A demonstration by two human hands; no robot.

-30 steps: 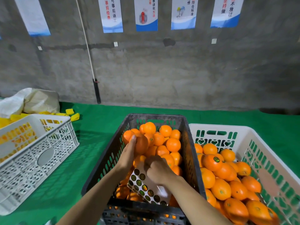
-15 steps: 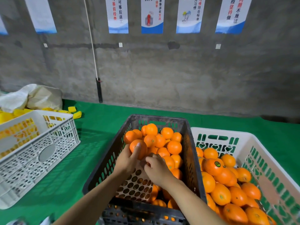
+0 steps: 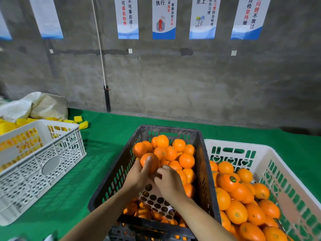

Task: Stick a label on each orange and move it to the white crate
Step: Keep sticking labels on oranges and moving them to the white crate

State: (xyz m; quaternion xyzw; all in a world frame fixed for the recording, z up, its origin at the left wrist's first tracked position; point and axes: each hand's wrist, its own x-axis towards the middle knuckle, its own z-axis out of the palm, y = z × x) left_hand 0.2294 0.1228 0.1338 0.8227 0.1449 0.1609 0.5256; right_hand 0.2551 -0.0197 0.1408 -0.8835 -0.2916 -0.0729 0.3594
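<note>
Gripping an orange (image 3: pixel 151 160), your left hand (image 3: pixel 137 178) curls round it; just below, your right hand (image 3: pixel 171 182) pinches the label sheet (image 3: pixel 156 201).

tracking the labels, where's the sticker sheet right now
Head view, low centre: the sticker sheet is over the near end of the black crate, between the left hand holding an orange and the right hand picking at its top edge.

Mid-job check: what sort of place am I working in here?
Most likely a fruit packing workshop: a black crate and a white crate full of oranges on a green-covered surface, a label sheet, and workplace-rule posters on a bare concrete wall.
</note>
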